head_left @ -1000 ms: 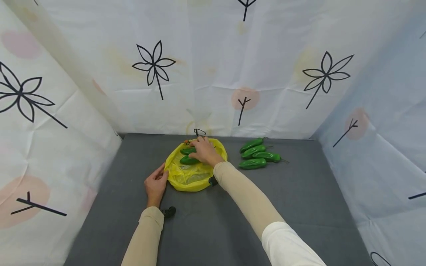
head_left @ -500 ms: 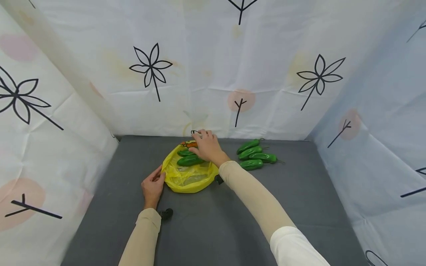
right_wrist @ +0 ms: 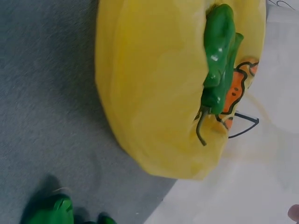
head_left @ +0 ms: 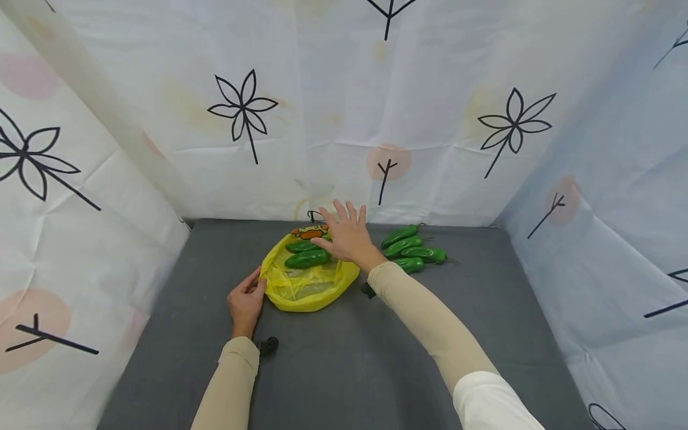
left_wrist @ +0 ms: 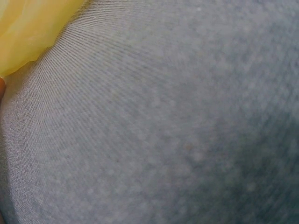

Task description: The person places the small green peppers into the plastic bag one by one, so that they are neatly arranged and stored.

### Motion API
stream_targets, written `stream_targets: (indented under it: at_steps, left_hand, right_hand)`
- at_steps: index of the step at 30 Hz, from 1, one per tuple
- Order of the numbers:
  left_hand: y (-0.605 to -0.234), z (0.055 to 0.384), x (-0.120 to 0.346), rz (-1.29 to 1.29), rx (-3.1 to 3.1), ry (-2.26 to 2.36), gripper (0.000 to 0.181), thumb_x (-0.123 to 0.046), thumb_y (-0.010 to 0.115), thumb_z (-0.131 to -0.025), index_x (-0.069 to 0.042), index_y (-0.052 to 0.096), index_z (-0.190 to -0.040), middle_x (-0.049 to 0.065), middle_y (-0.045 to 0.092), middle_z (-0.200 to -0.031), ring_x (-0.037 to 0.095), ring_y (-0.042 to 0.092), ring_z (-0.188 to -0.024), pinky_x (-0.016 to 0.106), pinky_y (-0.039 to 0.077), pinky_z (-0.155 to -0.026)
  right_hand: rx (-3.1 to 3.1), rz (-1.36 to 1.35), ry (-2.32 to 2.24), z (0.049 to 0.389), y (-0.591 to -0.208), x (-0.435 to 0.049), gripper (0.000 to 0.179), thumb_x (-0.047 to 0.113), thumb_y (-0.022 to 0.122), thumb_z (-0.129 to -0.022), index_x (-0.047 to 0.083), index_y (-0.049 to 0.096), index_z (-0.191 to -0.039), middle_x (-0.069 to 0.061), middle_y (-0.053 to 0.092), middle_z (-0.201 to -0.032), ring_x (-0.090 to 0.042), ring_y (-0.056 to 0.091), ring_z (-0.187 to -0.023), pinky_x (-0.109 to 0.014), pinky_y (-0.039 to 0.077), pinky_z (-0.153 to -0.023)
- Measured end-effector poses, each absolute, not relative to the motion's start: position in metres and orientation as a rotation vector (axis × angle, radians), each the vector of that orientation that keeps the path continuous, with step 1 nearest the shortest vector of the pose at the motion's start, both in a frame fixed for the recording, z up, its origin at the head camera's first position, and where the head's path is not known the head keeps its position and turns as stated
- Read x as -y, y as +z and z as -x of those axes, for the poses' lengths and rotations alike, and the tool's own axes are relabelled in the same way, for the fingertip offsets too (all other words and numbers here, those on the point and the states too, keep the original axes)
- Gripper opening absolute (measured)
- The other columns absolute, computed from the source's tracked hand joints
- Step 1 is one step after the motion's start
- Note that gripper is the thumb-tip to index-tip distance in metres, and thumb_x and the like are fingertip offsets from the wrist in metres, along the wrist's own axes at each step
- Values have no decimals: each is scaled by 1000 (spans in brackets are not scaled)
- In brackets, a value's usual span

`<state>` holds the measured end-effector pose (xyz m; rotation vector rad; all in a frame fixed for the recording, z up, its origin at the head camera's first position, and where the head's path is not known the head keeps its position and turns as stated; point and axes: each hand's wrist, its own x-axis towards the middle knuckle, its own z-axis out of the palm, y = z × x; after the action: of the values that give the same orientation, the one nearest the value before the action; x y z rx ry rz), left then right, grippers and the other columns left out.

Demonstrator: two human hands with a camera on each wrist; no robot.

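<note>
A yellow plastic bag (head_left: 309, 303) lies on the dark grey table with its mouth spread wide. Inside it are two green chili peppers (head_left: 307, 259), one stem showing in the right wrist view. My left hand (head_left: 245, 306) pinches the bag's left rim; the left wrist view catches only a corner of the bag (left_wrist: 32, 28) and a sliver of finger. Over the bag's right far side my right hand (head_left: 350, 237) is spread, fingers straight, holding nothing. Several more green chili peppers (head_left: 424, 255) lie in a group on the table, right of the bag.
White cloth walls (head_left: 322, 107) with flower and branch drawings enclose the dark table (head_left: 344, 370) at the back and both sides. The table's back edge runs just behind the bag. A black wrist camera (head_left: 269, 345) sits beside the left wrist.
My right hand has lifted back from the chili peppers in the bag, moving up and right while its fingers straighten. My left hand keeps its place at the rim.
</note>
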<state>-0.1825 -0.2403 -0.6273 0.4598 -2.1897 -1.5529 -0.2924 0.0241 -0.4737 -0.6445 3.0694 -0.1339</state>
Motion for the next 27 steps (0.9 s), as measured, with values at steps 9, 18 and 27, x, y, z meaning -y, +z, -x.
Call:
stream_targets:
  at_steps: [9,18,27]
  left_hand:
    - [-628,183,240,-448,2173,-1578,33,-27,72,-95,-23,74,-128,12,77,-118,-16,62,-84,1,47,-74]
    - [-629,183,241,-440,2183,-1585,32,-28,72,-95,-25,74,-127,11,77,-119,-16,63,-85,2,48,-76]
    - [-629,183,240,-419,2187,-1564,32,-27,72,-95,-25,74,-128,12,77,-117,-17,62,-85,1,47,-75]
  right_hand:
    - [-3092,606,-165,290,-482,-47,88,82,35,-93,36,14,-165,-10,4,-174,-43,7,-159,-72,6,-122]
    - [-3112,590,-192,282,-494,-73,87,77,43,-94,32,19,-165,-13,9,-173,-44,9,-158,-72,7,-122]
    - [-3086,525,-207,280,-510,-99,87,78,37,-95,33,13,-166,-12,5,-173,-44,6,-158,-71,4,-123]
